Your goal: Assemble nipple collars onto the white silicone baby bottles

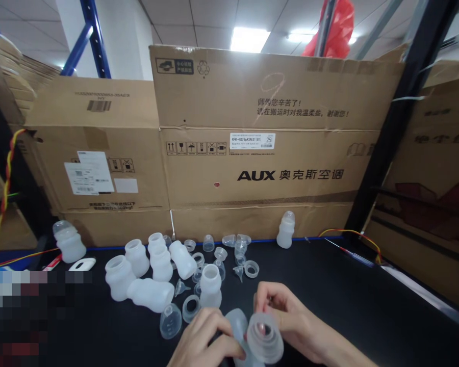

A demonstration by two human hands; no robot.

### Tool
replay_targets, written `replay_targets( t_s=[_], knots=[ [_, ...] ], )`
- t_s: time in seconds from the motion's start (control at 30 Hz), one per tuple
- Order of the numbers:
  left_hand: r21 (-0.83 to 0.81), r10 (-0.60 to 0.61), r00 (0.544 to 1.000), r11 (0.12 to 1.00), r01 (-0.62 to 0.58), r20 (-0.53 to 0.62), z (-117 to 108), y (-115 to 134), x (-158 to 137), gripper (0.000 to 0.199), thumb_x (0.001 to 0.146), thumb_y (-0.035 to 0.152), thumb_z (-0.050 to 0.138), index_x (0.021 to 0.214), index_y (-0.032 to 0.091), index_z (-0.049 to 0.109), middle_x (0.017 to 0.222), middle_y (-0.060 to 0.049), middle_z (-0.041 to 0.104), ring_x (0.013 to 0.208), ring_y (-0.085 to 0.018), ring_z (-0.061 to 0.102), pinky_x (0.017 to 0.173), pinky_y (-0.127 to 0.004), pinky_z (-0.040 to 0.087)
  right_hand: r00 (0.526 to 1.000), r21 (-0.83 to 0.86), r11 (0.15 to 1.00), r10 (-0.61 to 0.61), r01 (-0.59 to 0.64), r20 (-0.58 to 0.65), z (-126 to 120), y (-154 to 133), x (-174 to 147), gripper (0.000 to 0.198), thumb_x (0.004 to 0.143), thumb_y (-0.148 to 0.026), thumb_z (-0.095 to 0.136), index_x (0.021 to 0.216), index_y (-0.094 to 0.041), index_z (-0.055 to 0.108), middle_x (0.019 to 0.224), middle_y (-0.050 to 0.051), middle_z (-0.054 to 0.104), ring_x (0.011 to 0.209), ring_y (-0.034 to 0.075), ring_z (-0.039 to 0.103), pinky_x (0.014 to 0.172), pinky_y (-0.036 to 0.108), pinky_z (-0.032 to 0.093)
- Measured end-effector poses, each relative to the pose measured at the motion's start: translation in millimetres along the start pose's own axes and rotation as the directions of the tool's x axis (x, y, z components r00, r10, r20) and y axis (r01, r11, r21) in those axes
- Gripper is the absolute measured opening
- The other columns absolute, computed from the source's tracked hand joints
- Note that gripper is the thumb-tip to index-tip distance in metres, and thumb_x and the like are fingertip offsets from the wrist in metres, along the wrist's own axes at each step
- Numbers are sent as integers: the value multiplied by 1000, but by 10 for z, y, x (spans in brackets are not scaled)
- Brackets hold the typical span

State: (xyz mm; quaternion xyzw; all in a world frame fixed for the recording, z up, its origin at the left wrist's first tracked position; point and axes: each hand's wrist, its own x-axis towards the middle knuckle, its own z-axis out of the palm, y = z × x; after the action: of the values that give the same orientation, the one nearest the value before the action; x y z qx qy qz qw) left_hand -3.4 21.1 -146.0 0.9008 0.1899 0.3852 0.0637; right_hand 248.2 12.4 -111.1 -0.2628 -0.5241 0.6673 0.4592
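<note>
Between our fingers (268, 300) we see a translucent whitish plastic bottle collar (265, 337). Beyond our fingertips, frosted white plastic bottles (150, 294) lie on the plain black tabletop (348, 285), before brown cardboard boxes (268, 168) printed black.

Cardboard boxes (252, 168) back a black table (348, 295); a capped bottle (285, 230) stands apart.

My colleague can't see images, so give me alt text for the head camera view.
Two bare hands, left and right, hold a translucent plastic baby bottle and its ridged screw collar above a black worktable, with loose bottles and stacked brown cardboard boxes behind.
</note>
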Motion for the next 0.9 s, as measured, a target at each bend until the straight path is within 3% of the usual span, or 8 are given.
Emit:
replay_targets(
  t_s=[0.13,0.23,0.3,0.37,0.47,0.67,0.8,0.9],
  knots=[
    [97,190,981,977,-192,32,51,-39,51,35,114,36,36,116,27,70,120,-7,77,124,-25,67,105,-37,53,998,181,983,-34,43,-54,18,-74,-17,36,77,-40,95,83,-16,69,74,-1,64,65,9,54,64,21,40],
    [142,253,960,953,-269,119,-39,-39,123,40,116,35,29,118,22,68,107,-5,82,104,-22,77,94,-31,58,990,117,989,-80,94,-117,-34,-146,-12,32,80,-41,92,85,-17,72,74,-1,66,66,10,57,65,22,43],
    [113,165,984,979,-171,61,-111,-8,132,36,112,46,43,121,20,66,100,-6,82,86,-20,78,80,-29,60,978,-12,991,-132,132,-164,-92,-187,6,32,84,-44,89,86,-16,73,72,0,68,65,12,60,66,24,46],
    [48,3,996,999,1,-84,-150,30,101,38,102,51,65,126,22,66,102,-6,80,86,-21,78,75,-28,61,962,-166,971,-202,173,-183,-149,-227,24,33,88,-47,86,86,-16,74,69,0,70,62,13,63,65,26,48],
    [-70,-189,951,982,177,-244,-136,63,36,45,92,38,81,133,27,65,111,-6,77,94,-21,77,81,-28,62,947,-328,925,-261,190,-185,-184,-271,24,34,91,-48,82,86,-15,74,67,0,69,61,13,62,65,27,50],
    [-208,-268,921,955,214,-284,-104,62,9,44,90,29,80,133,28,70,114,-6,76,96,-21,77,88,-31,65,969,-500,856,-218,131,-119,-46,-208,-40,30,96,-46,76,93,-16,75,79,1,68,73,15,65,71,28,53],
    [-238,-253,938,951,197,-237,-184,60,41,45,89,22,79,133,27,70,113,-7,77,93,-22,78,81,-29,66,970,-520,832,-242,194,-24,-1,-148,-67,30,91,-46,82,106,-20,75,103,6,73,91,21,70,84,35,58],
    [-278,-263,943,939,202,-206,-226,46,63,40,91,23,77,131,27,72,106,-6,78,86,-21,78,76,-28,66,962,-546,810,-270,213,-25,-14,-122,-93,36,93,-43,81,122,-25,71,112,7,75,95,22,72,88,37,59]
  ],
)
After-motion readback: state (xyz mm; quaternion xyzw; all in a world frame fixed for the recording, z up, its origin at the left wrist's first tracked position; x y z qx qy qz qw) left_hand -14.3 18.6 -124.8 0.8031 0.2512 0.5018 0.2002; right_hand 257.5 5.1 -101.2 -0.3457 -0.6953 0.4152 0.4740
